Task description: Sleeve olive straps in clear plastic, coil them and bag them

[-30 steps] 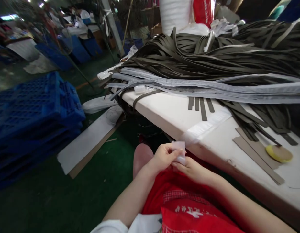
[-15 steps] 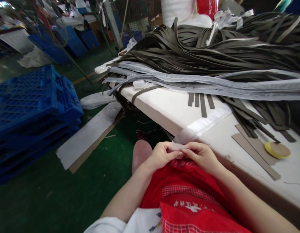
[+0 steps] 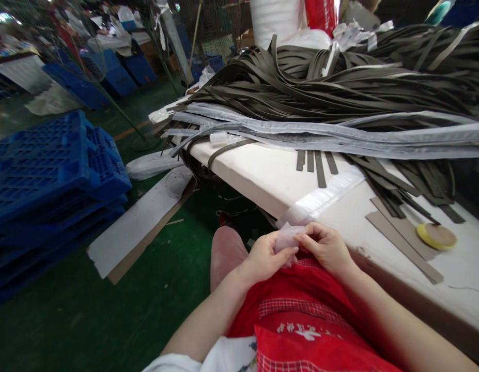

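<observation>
A small, thin, whitish translucent sheet [image 3: 288, 237], plastic film or tissue by its look, is held between my two hands above my red apron [image 3: 301, 310]. My left hand [image 3: 267, 256] has its thumb and fingers closed on the sheet's left and lower part. With a pinch of thumb and fingertips, my right hand [image 3: 325, 247] grips its right edge. Both hands are close together in front of the table's near edge. Just beyond them, a shiny clear plastic strip [image 3: 320, 199] lies across the white table [image 3: 258, 168].
Long dark strips [image 3: 340, 93] and grey-white bands [image 3: 301, 129] heap over the table's back. Several short dark pieces [image 3: 320, 168], brown card strips [image 3: 404, 245] and a yellow tape roll [image 3: 436, 236] lie nearer. Stacked blue pallets [image 3: 57, 160] and a white board [image 3: 138, 222] are at left.
More of the whitish sheet shows between my hands. My right hand has shifted slightly right and my left hand has turned a little. The whole view has moved slightly.
</observation>
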Demonstrator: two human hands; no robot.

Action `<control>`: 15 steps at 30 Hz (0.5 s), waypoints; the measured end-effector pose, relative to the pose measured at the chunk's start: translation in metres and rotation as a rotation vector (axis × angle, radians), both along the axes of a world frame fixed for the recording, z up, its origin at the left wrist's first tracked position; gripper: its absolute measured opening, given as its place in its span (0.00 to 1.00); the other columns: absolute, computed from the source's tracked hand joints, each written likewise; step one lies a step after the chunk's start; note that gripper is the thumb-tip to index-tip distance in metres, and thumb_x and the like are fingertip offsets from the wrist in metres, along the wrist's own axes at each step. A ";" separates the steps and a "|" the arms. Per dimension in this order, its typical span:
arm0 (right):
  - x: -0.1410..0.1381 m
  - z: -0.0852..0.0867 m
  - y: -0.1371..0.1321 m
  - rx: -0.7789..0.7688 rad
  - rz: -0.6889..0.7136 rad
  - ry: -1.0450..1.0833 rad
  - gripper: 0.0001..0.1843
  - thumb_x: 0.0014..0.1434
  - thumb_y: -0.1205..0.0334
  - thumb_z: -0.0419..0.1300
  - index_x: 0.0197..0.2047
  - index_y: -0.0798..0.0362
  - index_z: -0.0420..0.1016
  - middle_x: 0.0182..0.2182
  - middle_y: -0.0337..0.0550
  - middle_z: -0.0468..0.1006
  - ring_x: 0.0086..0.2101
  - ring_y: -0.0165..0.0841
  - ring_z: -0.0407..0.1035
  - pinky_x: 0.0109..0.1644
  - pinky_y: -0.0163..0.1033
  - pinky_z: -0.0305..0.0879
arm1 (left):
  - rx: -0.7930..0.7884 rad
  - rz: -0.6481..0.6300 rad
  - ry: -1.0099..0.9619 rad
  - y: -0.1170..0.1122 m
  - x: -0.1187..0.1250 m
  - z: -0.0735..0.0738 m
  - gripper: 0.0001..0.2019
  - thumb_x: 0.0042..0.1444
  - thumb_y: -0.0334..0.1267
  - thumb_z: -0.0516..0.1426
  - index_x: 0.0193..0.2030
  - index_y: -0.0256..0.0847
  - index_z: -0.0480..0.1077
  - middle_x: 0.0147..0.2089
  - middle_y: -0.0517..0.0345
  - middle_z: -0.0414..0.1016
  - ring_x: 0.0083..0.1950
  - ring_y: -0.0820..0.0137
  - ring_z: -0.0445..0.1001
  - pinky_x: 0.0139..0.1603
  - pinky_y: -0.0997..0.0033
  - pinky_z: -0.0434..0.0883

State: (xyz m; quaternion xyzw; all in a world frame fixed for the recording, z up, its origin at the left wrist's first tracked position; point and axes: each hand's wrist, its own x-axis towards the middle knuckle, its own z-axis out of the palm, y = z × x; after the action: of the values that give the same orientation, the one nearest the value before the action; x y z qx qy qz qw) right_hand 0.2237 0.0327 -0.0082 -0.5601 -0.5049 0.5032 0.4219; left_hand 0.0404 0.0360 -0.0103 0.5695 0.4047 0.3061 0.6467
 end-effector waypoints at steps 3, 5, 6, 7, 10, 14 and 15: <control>0.000 0.000 0.002 0.041 -0.051 -0.023 0.25 0.46 0.40 0.69 0.21 0.52 0.66 0.18 0.36 0.70 0.21 0.27 0.61 0.25 0.33 0.60 | -0.099 0.002 -0.062 -0.001 0.004 0.001 0.21 0.62 0.55 0.55 0.41 0.34 0.72 0.26 0.57 0.75 0.24 0.74 0.72 0.25 0.77 0.67; 0.000 0.001 0.003 0.054 -0.063 -0.020 0.26 0.45 0.40 0.69 0.21 0.52 0.65 0.18 0.36 0.69 0.21 0.27 0.61 0.25 0.34 0.60 | -0.088 0.022 -0.043 -0.002 0.005 0.001 0.23 0.63 0.57 0.53 0.40 0.34 0.72 0.24 0.57 0.74 0.21 0.75 0.70 0.22 0.78 0.65; 0.000 0.003 0.003 0.057 -0.061 -0.008 0.26 0.45 0.40 0.69 0.21 0.52 0.65 0.18 0.35 0.69 0.21 0.27 0.60 0.25 0.34 0.60 | -0.073 0.036 -0.026 -0.003 0.005 0.001 0.25 0.63 0.58 0.51 0.39 0.34 0.73 0.23 0.57 0.74 0.20 0.75 0.69 0.21 0.79 0.64; 0.000 0.004 0.003 0.055 -0.052 0.013 0.26 0.45 0.41 0.69 0.21 0.52 0.64 0.18 0.35 0.69 0.21 0.27 0.61 0.25 0.34 0.60 | -0.057 0.056 -0.014 -0.004 0.005 0.001 0.26 0.63 0.58 0.50 0.39 0.34 0.73 0.22 0.57 0.74 0.20 0.76 0.69 0.21 0.79 0.64; -0.001 0.008 0.002 0.040 -0.013 0.102 0.24 0.47 0.42 0.69 0.22 0.52 0.66 0.20 0.36 0.71 0.22 0.28 0.63 0.27 0.34 0.63 | -0.016 0.144 -0.031 -0.006 0.007 0.000 0.28 0.64 0.59 0.48 0.43 0.33 0.73 0.22 0.57 0.74 0.20 0.74 0.69 0.21 0.78 0.65; 0.001 0.010 0.003 0.043 -0.041 0.172 0.22 0.49 0.44 0.68 0.24 0.52 0.68 0.20 0.35 0.70 0.22 0.27 0.62 0.27 0.33 0.62 | 0.043 0.297 -0.093 -0.004 0.005 0.001 0.25 0.65 0.56 0.50 0.51 0.35 0.74 0.33 0.51 0.80 0.32 0.70 0.76 0.33 0.74 0.73; 0.003 0.010 0.004 0.043 -0.060 0.170 0.21 0.50 0.44 0.68 0.24 0.52 0.68 0.20 0.35 0.70 0.22 0.27 0.61 0.26 0.33 0.62 | 0.027 0.314 -0.119 -0.003 0.002 0.003 0.25 0.65 0.56 0.50 0.51 0.36 0.74 0.35 0.50 0.80 0.32 0.69 0.76 0.35 0.73 0.74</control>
State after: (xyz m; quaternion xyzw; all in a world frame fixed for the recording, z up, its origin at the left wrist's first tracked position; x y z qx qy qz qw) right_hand 0.2265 0.0365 0.0020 -0.5213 -0.4609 0.5251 0.4900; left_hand 0.0423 0.0334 -0.0077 0.4887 0.4454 0.4422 0.6060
